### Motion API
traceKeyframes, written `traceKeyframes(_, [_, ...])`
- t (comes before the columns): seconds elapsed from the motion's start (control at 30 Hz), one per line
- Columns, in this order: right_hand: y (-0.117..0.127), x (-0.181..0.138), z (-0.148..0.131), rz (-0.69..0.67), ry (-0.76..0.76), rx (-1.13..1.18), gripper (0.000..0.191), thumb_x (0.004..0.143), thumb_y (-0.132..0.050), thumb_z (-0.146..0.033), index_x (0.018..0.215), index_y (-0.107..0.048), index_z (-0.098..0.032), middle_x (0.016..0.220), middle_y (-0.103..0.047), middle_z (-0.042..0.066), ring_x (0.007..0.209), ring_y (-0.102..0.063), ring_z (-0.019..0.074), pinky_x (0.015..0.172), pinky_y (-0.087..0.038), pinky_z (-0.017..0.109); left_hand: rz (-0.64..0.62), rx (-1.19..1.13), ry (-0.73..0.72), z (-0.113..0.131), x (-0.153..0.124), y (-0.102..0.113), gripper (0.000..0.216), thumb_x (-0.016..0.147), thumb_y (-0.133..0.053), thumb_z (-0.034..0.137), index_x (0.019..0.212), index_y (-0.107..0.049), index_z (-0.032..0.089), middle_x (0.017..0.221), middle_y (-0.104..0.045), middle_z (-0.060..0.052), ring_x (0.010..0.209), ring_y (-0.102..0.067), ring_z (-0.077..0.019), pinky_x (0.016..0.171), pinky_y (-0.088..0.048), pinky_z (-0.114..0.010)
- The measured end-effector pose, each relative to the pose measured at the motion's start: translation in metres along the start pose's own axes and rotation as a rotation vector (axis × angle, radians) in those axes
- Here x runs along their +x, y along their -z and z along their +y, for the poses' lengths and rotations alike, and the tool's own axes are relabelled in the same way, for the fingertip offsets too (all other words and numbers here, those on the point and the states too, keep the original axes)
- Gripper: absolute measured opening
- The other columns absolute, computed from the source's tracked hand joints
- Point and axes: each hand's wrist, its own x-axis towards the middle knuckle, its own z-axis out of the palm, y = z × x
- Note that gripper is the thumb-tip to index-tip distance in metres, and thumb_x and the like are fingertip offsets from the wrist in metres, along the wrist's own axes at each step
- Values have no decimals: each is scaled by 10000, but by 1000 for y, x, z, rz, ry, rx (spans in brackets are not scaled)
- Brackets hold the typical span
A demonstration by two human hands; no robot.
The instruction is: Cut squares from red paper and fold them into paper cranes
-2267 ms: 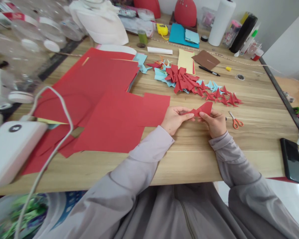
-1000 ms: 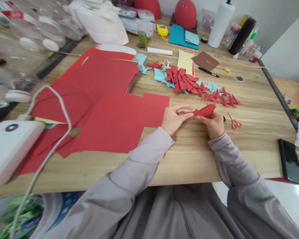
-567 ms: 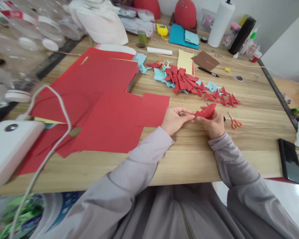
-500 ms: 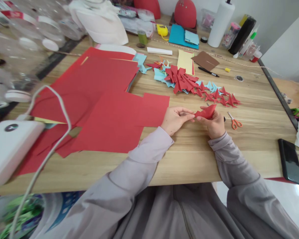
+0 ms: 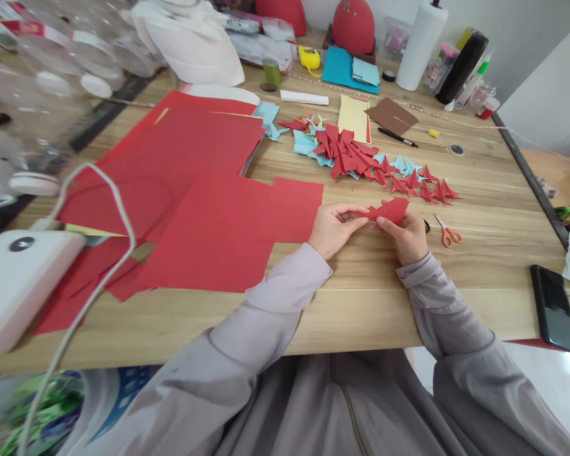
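Note:
Between my hands is a small folded piece of red paper, held just above the wooden table. My left hand pinches its narrow left end between thumb and fingers. At the wider right part, my right hand grips it with the thumb in front and the fingers mostly hidden behind. Beyond the hands lies a row of folded red paper shapes, with light blue ones among them. Orange-handled scissors rest to the right of my right hand. Left of my left hand are large red sheets.
A white device with a cable stands at the left, near clear plastic bottles. A black phone lies at the right front edge. Farther back are a black pen, brown paper and a yellow tape measure.
The red paper has shifted slightly left and flattened between my fingers, and more of its left end shows. My left fingers have moved a little along it.

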Motion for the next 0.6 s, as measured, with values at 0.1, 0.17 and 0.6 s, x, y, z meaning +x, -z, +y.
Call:
traceKeyframes(0.1, [-1, -1, -2, 11, 28, -37, 419, 570, -835, -413, 884, -664, -195, 853, -731, 32, 667, -684, 182, 683, -593, 356, 3, 6, 3, -1, 0, 1, 309, 618, -770, 205, 922, -733, 161, 885, -742, -60, 694, -656, -146, 710, -551, -313])
traceKeyframes(0.17, [-1, 0, -2, 10, 36, -66, 420, 581, -824, -439, 882, -667, -192, 862, -731, 39, 632, -670, 171, 662, -590, 354, -10, -11, -1, 0, 0, 1, 303, 615, -773, 205, 912, -735, 165, 913, -743, -63, 718, -663, -150, 729, -551, -318])
traceKeyframes(0.6, [1, -2, -4, -106, 119, -82, 724, 573, -834, -425, 1196, -505, -257, 935, -681, 31, 860, -677, 217, 778, -568, 367, -104, -46, 44, 1, 5, 4, 193, 559, -778, 214, 660, -630, 142, 720, -676, -17, 711, -638, -147, 771, -520, -324])
